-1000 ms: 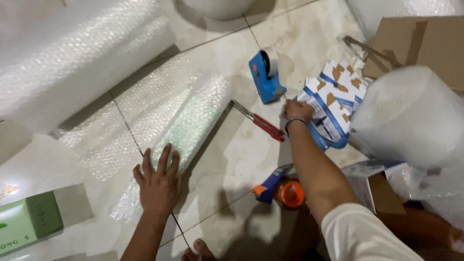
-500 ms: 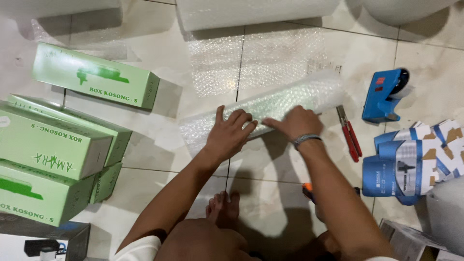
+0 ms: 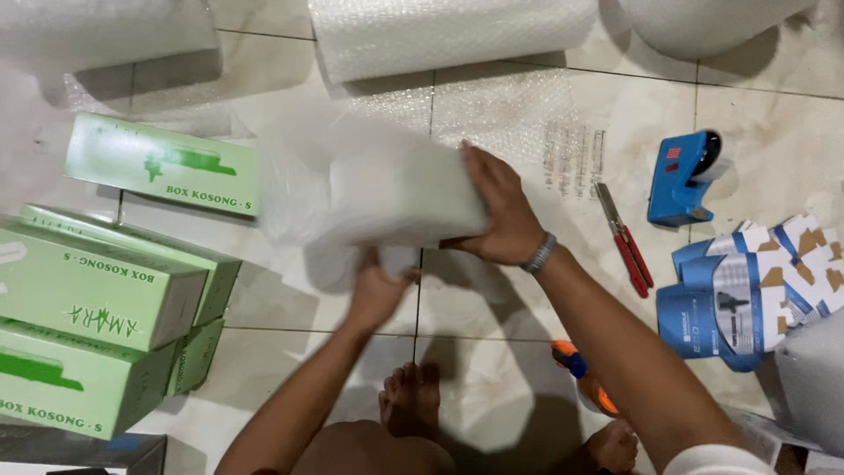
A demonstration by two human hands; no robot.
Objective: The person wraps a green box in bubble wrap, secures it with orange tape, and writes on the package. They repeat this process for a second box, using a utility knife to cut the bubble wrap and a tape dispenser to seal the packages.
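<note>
1. The wrapped bundle (image 3: 387, 198), a box-shaped thing in bubble wrap, is held up off the floor (image 3: 492, 299) between the two hands, in the middle of the view and just ahead of the person's feet. It is blurred, so what is inside cannot be told.
2. Its long axis runs left to right, tilted a little, with the right end lower.
3. The right hand (image 3: 497, 211) lies flat and spread against the bundle's right end, fingers pointing up and away from the person.
4. The left hand (image 3: 378, 290) is under the bundle's near lower edge, cupped upward. Its fingers are hidden behind the wrap, so how tightly they close cannot be told.
5. Both hands touch the bundle; the right one is at its end, the left one beneath its middle.
6. To the left lie green boxes (image 3: 97, 290), stacked. To the right, well apart, lie a blue tape dispenser (image 3: 681, 176), a red cutter (image 3: 624, 237) and blue-and-white packs (image 3: 756, 290). A bubble wrap roll (image 3: 448, 35) lies beyond the bundle.
</note>
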